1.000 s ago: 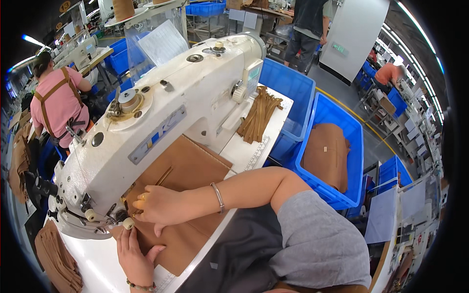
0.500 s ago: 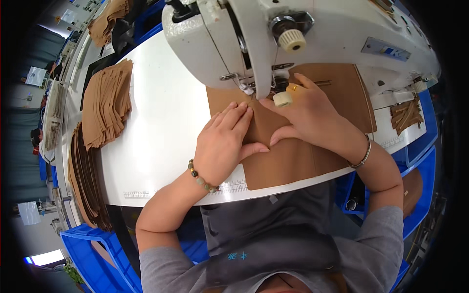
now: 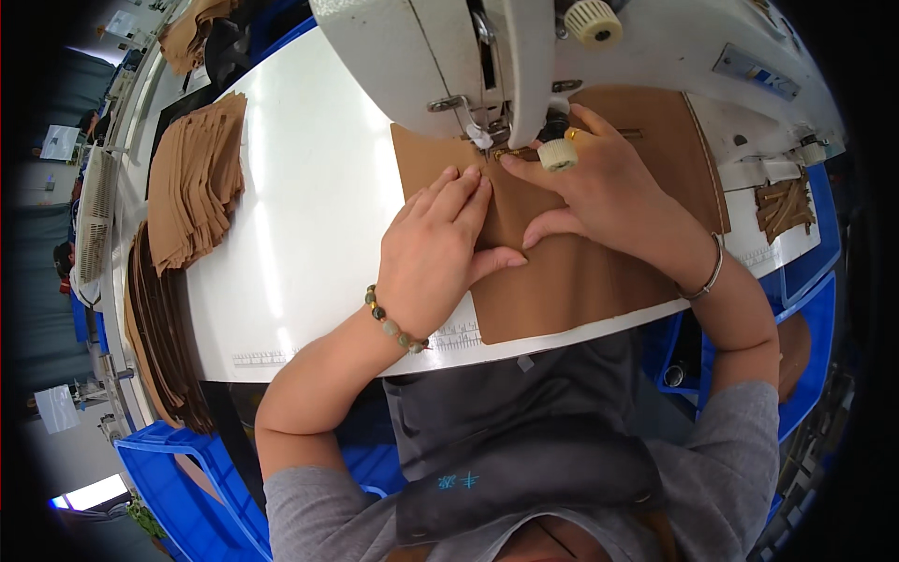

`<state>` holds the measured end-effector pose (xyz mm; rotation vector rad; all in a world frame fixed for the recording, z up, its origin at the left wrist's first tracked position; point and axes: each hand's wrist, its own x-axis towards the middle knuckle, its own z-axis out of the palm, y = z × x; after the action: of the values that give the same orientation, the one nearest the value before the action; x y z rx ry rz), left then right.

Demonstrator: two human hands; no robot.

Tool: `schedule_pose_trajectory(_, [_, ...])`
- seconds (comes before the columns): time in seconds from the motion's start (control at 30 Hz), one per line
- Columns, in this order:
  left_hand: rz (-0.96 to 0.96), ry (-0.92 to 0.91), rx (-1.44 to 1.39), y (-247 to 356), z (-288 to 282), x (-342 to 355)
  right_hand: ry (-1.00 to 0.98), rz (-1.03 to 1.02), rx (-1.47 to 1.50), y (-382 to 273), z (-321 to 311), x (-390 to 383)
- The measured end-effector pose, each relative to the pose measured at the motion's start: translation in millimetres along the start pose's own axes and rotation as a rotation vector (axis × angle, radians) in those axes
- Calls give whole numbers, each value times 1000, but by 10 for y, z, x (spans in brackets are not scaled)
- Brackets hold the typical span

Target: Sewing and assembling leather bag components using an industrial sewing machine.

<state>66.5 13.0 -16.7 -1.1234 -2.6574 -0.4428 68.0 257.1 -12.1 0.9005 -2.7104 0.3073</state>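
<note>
A large brown panel (image 3: pixel 581 290), leather-like, lies flat on the white table under the head of a white sewing machine (image 3: pixel 646 56). My left hand (image 3: pixel 431 239) rests on the panel's left part, fingers stretched out, tips just below the presser foot (image 3: pixel 487 148). On the other side of the foot, my right hand (image 3: pixel 609 187) presses the panel with fingers apart. Its index fingertip is close to the foot, partly behind a cream knob (image 3: pixel 559 155). Both thumbs point at each other with a small gap. A narrow gold-brown strip shows beside the foot; its kind is unclear.
Brown cut pieces (image 3: pixel 192 183) are stacked at the table's left, with darker pieces (image 3: pixel 159 328) hanging beside them. Small brown strips (image 3: pixel 785 211) lie at the right. Blue bins (image 3: pixel 187 478) stand below the table on both sides. A ruler scale (image 3: pixel 262 359) runs along the near edge.
The view has shifted, so the machine sits higher in the picture. Both hands stay flat on the panel in nearly the same pose, and more of the strip beside the foot shows.
</note>
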Motion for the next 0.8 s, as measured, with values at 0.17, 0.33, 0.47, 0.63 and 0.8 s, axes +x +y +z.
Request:
schedule_pose_trajectory(0.17, [21, 12, 8, -23, -9, 20, 24, -23, -20, 22, 25, 17])
schedule_pose_trajectory(0.33, [16, 23, -6, -64, 11, 71, 67, -50, 7, 82, 36, 47])
schedule_pose_trajectory(0.47, [10, 16, -7, -87, 24, 94, 39, -32, 5, 109, 33, 76])
schedule_pose_trajectory(0.63, [20, 25, 4, -96, 24, 105, 52, -54, 16, 117, 23, 84])
schedule_pose_trajectory(0.8, [29, 12, 10, -101, 15, 100, 31, -40, 31, 125, 24, 76])
